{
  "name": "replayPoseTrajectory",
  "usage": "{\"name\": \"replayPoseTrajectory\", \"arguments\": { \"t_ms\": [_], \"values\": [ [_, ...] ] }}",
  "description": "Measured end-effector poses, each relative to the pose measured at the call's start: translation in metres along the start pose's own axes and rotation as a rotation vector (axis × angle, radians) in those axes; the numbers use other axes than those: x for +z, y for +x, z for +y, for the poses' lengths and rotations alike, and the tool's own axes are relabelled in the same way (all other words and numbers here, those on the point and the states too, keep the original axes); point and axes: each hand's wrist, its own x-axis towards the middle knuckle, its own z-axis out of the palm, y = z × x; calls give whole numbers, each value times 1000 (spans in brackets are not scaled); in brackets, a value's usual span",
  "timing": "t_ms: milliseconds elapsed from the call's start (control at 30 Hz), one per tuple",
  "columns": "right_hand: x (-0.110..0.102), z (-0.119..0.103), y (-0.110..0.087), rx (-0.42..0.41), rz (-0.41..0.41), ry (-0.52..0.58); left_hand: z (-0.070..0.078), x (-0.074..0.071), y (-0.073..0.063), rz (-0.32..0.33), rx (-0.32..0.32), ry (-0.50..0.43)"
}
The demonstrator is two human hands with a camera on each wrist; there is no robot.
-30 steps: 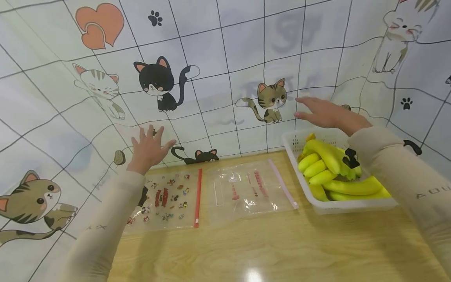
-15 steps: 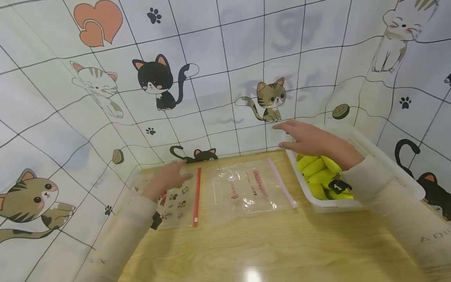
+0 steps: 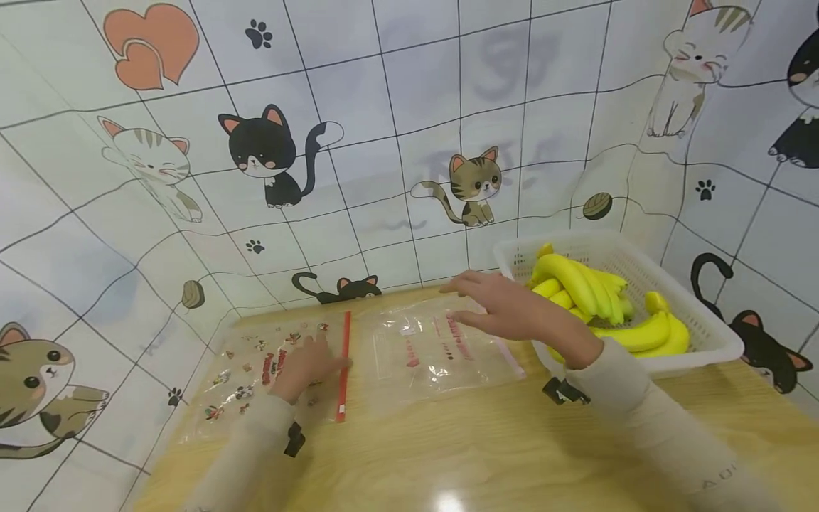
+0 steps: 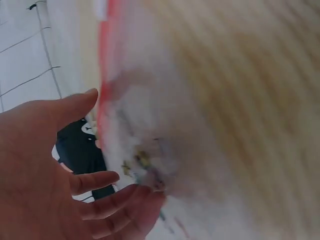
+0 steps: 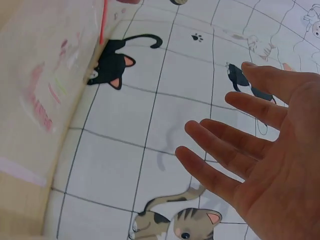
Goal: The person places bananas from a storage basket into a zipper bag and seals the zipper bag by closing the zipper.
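Note:
My left hand (image 3: 310, 366) hangs low over a clear zip bag (image 3: 246, 366) with a red zip strip and small cartoon prints; its fingers are spread and hold nothing. In the left wrist view the thumb (image 4: 80, 105) lies beside the red strip, and the fingers overlap the printed plastic. My right hand (image 3: 502, 306) hovers above a second clear zip bag (image 3: 397, 370), which has a pale pink zip strip and red lettering. Its fingers (image 5: 220, 150) are apart and loosely bent, with nothing between them. Both bags lie flat, side by side, on the wooden table (image 3: 409, 462).
A white plastic basket (image 3: 716, 348) holding yellow bananas (image 3: 576, 281) stands at the right, against the back wall. Cat-printed wall covering (image 3: 384, 92) encloses the table at the back and sides. A black clip-like piece (image 3: 566, 391) sits at my right wrist, another (image 3: 294, 439) at my left.
My left hand has come down from beside the wall to the red-strip bag. My right hand has moved left and down, from over the basket to over the pink-strip bag. The view has shifted slightly right.

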Motion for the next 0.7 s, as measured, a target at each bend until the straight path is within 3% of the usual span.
{"name": "replayPoseTrajectory", "arguments": {
  "t_ms": [200,500,700],
  "values": [
    [27,-5,7,-30,-1,55,-7,7,-1,37,-8,38],
    [46,-5,11,-14,-22,127,-1,7,-7,64,29,46],
    [59,-1,13,-6,-28,218,1,3,-12,65,22,-12]
  ]
}}
